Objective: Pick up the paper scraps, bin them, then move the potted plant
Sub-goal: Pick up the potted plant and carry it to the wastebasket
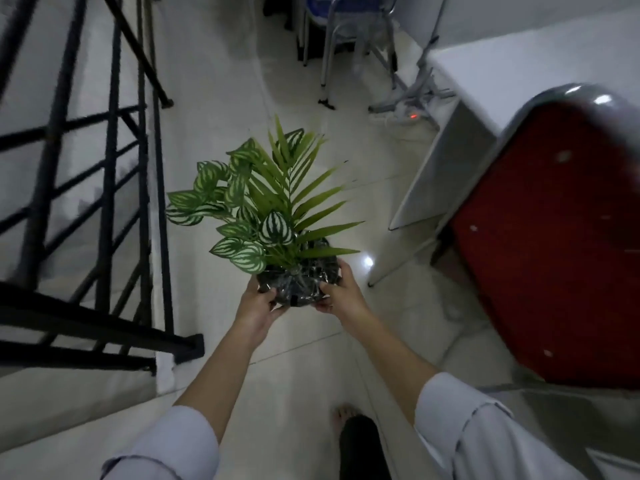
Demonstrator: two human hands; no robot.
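The potted plant [266, 209] has striped round leaves and a long palm frond, and its pot [301, 282] is wrapped in shiny dark plastic. I hold it out in front of me above the pale tiled floor. My left hand [258, 304] grips the pot's left side and my right hand [341, 289] grips its right side. No paper scraps or bin show in this view.
A black metal stair railing [104, 202] runs along the left. A red chair back [554, 244] stands close on the right beside a white table [485, 109]. Metal chair legs [346, 46] and a cable with a red light [413, 116] lie ahead. My foot [346, 415] is below.
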